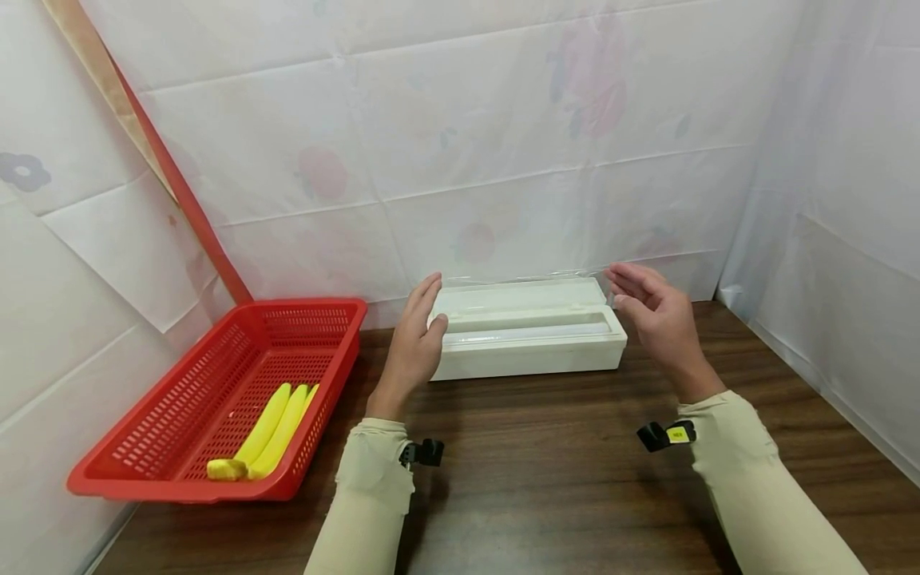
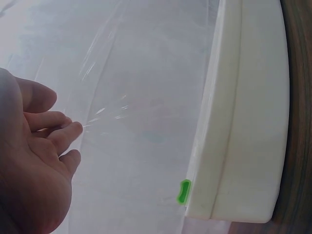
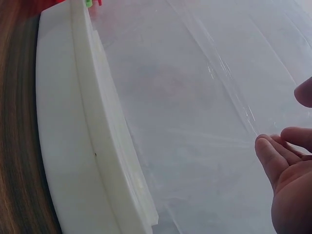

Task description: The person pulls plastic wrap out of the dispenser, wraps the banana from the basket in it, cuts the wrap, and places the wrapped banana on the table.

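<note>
Left hand point(image 1: 411, 351) and right hand point(image 1: 664, 323) grip film point(image 3: 222, 68) above the box point(image 1: 532, 361)!
Brown wood-grain table point(image 1: 546, 479) below, printed sheets point(image 1: 467, 96) lining back and sides, red basket point(image 1: 172, 489) left.

Head view looks forward and down; close wrist views share clear film point(image 2: 146, 97) and a white box point(image 2: 256, 122) from opposite ends.

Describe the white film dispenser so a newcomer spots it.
On the dark wooden table, right of the red basket, look between the left hand and right hand. The long white dispenser has its lid tipped back, showing a film roll inside, unlike the lidless basket.
</note>
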Demonstrator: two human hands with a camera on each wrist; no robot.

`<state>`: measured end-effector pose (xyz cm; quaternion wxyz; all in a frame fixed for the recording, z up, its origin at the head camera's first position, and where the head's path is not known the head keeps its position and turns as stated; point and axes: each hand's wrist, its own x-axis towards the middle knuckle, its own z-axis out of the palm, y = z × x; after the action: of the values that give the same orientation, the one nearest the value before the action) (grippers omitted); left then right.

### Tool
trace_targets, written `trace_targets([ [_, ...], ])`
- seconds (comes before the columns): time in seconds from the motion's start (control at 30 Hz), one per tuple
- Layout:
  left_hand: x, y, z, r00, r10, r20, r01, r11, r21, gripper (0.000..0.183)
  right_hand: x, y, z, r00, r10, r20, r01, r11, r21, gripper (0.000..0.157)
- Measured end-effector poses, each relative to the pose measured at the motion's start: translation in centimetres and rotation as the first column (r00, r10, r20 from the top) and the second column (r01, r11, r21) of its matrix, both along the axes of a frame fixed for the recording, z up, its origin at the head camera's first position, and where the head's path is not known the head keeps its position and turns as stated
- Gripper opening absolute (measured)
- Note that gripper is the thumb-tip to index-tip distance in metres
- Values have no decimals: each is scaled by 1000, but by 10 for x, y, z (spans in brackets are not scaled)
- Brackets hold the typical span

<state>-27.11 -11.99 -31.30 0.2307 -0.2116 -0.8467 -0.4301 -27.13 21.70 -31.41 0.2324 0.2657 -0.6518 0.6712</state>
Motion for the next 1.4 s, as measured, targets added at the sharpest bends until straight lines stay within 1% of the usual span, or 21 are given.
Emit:
trace_targets([
  [0.23, 1, -1, 2, 999, -9, -37, 9, 1000, 10, 55, 5, 1, 6, 998, -61, -11, 62, 996, 60, 41],
  [0.57, 2, -1, 5, 998, -18, -62, 19, 1000, 19, 56, 4, 5, 7, 994, -86, -62, 93, 989, 118, 41],
  [0.77, 4, -2, 5, 998, -14, -68, 15, 1000, 19, 57, 5, 3, 8, 994, -73, -86, 82, 991, 104, 42],
  [0.97, 5, 0, 8, 995, -13, -98, 15, 1000, 20, 56, 6, 2, 13, 992, -63, -106, 73, 993, 97, 42],
  [1.23, 4, 3, 8, 992, -17, -127, 20, 999, 25, 58, 7, 4, 15, 989, -80, -122, 95, 988, 123, 44],
  [1.4, 5, 2, 9, 990, -19, -140, 23, 999, 23, 58, 10, 3, 16, 988, -75, -136, 89, 991, 101, 44],
])
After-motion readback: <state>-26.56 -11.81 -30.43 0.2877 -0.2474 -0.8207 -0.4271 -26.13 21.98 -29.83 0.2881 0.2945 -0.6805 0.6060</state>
